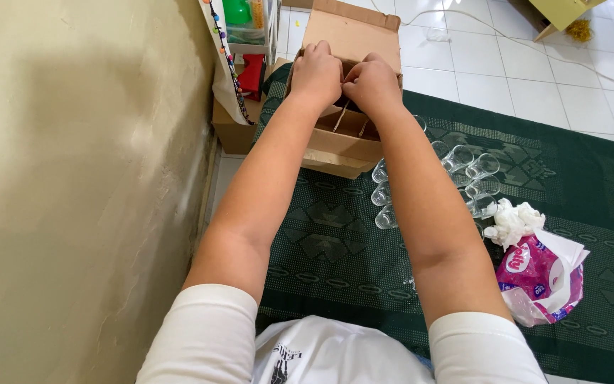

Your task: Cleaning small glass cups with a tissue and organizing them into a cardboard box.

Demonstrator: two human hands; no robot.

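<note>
1. A person sat on a dark green patterned mat [335, 249], seen from a camera on their own head, with both bare arms stretched forward to a brown cardboard box [342, 142] that stood open near the mat's far left corner, close to a beige wall [72, 178].
2. The left hand [315, 71] and the right hand [372, 82] were side by side over the box's open top, knuckles up and fingers curled down. They seemed to pinch the thin cardboard dividers [342, 117] inside the box, though the fingertips were hidden, so I could not tell how firmly they held.
3. Just to the right of the box, a cluster of small clear glasses [463, 167] lay and stood on the mat, some directly under the right forearm.
4. Further right of the box lay crumpled white tissue [513, 220] and a pink and white tissue packet [541, 274].
5. Judged risk: the right forearm hung just above the glasses; dropping or pulling back the elbow could have knocked them together, rolled them or chipped them.
6. Judged risk: the dividers looked thin and loose; hard pulling could have bent or torn them, or tipped the light box toward the glasses.
7. Judged risk: the box's raised back flap [353, 28] could have folded down onto the hands.
</note>
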